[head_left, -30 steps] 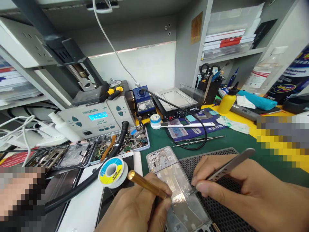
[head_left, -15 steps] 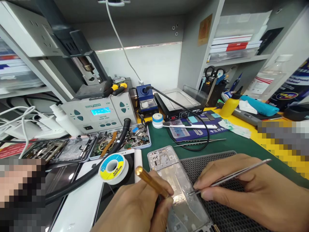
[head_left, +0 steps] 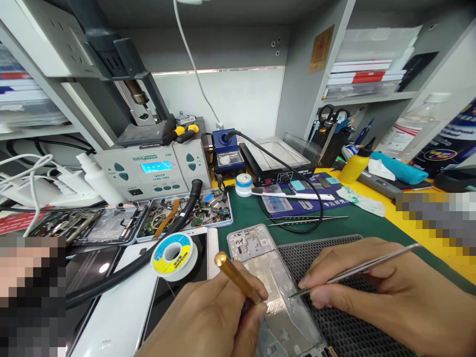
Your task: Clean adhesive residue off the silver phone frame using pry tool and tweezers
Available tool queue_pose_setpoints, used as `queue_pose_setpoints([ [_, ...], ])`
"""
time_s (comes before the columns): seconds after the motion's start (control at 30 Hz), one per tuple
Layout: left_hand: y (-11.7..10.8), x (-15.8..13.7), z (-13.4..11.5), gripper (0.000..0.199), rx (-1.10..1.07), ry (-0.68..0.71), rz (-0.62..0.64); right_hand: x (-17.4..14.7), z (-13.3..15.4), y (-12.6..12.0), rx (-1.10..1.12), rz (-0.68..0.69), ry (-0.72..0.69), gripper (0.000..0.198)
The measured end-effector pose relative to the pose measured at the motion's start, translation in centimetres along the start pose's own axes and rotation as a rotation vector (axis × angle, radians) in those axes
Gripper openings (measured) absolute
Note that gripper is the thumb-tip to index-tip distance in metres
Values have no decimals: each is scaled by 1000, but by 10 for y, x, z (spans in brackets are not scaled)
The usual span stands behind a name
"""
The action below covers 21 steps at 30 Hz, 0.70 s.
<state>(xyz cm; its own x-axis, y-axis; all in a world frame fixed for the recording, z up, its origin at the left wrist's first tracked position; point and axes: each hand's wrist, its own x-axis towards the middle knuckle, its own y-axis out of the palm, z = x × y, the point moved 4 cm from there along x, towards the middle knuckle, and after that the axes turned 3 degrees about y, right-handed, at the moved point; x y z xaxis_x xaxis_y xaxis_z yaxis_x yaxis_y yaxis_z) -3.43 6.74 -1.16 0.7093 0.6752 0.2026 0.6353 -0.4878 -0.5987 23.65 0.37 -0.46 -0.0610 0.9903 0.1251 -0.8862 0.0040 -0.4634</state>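
Note:
A grey metal phone frame (head_left: 275,272) lies lengthwise in front of me, partly on a black perforated mat (head_left: 320,258). My left hand (head_left: 204,317) is closed around a gold-coloured metal rod-shaped tool (head_left: 236,275), its upper end sticking up; the lower end is hidden by my fingers over the frame's left side. In my right hand (head_left: 386,287) are slim metal tweezers (head_left: 364,268), pinched between thumb and fingers. Their tips meet the frame near its right edge, by a clear film-like patch; I cannot tell whether they grip it.
Left of the frame, a solder spool (head_left: 174,257) rests on phones, beside a thick black hose (head_left: 141,270). Behind are a tray of small parts (head_left: 201,218), a hot-air station (head_left: 156,173), a brush (head_left: 293,194), a hot plate (head_left: 278,158) and more tweezers (head_left: 308,220). Another person's blurred arm shows at left.
The view has tilted slightly, shifting the background a little. The gold tool's upper end leans somewhat further right. Both hands stay at the phone frame with the same tools.

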Motion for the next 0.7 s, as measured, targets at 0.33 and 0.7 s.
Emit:
queue_pose_setpoints([
  [0.33,3,-2,0,14,-71,16,-61,4,2,0,-21,37,-35,8],
  [0.7,0,3,-5,15,45,89,-29,5,2,2,39,12,21,12],
])
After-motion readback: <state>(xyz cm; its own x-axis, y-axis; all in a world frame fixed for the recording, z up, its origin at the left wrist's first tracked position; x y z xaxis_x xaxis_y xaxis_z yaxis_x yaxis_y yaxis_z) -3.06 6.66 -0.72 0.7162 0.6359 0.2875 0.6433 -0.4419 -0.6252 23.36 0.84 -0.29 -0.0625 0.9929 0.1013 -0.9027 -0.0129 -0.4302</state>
